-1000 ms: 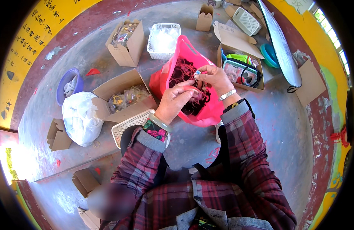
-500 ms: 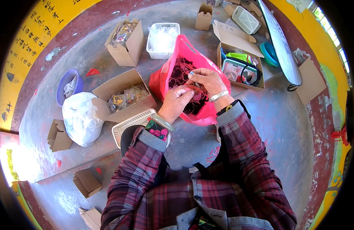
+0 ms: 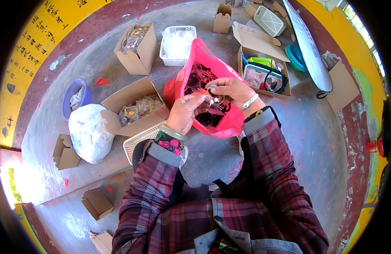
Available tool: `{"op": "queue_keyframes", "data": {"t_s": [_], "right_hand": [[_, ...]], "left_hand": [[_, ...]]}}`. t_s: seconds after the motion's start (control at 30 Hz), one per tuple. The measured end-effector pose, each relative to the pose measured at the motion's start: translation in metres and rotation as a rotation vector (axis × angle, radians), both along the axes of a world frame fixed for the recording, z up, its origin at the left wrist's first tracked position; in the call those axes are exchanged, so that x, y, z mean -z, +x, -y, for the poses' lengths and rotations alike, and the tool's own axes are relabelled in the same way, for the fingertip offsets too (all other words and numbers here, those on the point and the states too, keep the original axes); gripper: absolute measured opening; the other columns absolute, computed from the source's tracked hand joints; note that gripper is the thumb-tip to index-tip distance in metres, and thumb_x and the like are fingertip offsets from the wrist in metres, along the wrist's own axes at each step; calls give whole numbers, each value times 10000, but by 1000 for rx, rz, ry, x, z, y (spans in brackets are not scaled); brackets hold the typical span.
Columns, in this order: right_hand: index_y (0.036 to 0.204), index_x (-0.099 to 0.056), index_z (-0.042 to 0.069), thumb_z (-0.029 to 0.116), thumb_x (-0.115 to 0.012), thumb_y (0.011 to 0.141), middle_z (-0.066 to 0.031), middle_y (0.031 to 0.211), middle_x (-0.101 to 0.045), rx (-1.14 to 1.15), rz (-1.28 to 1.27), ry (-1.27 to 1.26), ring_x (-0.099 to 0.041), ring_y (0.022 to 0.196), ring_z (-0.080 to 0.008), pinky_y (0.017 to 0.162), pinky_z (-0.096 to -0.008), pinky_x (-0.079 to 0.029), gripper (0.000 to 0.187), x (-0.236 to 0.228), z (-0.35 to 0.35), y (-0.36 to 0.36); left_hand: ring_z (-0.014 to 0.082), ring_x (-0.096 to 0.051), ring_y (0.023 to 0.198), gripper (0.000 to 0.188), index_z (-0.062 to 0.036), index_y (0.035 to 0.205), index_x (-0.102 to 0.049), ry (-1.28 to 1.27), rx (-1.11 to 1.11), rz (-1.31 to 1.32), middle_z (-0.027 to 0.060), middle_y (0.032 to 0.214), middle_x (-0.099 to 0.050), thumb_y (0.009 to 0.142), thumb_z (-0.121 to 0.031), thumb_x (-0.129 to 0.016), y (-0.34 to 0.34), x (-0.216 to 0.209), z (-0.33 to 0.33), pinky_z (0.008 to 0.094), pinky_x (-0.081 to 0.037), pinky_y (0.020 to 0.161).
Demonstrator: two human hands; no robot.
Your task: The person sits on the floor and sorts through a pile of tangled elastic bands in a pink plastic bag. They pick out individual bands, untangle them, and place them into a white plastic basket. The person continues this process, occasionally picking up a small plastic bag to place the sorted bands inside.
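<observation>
Both hands are raised over an open pink bag (image 3: 193, 55) stuffed with dark cords (image 3: 198, 76). My left hand (image 3: 185, 111) is closed, thumb against bent fingers, on a small bunch of cord with white beads (image 3: 214, 100). From the right, my right hand (image 3: 234, 90) pinches the same beaded cord; a small blue spot shows at its fingertips. Part of the bunch is hidden behind the fingers, so its full shape cannot be made out. The bag stands tilted just beneath the hands.
Left of the bag stand a cardboard box (image 3: 151, 118) of small bagged items, a white basket (image 3: 140, 137) and a stuffed white plastic bag (image 3: 90, 133). Farther back are a white basket (image 3: 177, 60) and another box (image 3: 136, 61). An open box (image 3: 267, 91) sits to the right.
My right hand has shifted slightly right and my left hand slightly left. White beads now show between the fingers, where reddish strands showed before.
</observation>
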State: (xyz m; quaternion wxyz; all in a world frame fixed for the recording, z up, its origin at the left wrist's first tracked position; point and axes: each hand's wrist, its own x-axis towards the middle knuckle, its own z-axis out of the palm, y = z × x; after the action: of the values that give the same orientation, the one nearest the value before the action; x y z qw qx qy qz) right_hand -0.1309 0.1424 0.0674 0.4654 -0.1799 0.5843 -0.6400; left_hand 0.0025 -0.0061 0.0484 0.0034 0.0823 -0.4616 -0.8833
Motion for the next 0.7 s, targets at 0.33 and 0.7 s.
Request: {"op": "queue_keyframes", "data": {"t_s": [0.33,0.7], "right_hand": [[915,-612,15,121,-647,782,-33,722,-624,-194,-208,110,-556,576,-66,506,-193,-416,174,-14,-19,-10],[876,-678,-6,97,-691,727,-29,731,-654,-91,-473,150,-561,645,-60,586,-194,-425,181,-20,-33,-14]], "left_hand": [[147,-595,786,200,-1,930,-619,208,-78,-39,70,899,-633,874,-168,-523,0,-3,14,285,-480,731],[147,-596,829,203,9,928,-620,120,-49,10,104,995,-622,868,-163,-531,0,-2,12,278,-480,749]]}}
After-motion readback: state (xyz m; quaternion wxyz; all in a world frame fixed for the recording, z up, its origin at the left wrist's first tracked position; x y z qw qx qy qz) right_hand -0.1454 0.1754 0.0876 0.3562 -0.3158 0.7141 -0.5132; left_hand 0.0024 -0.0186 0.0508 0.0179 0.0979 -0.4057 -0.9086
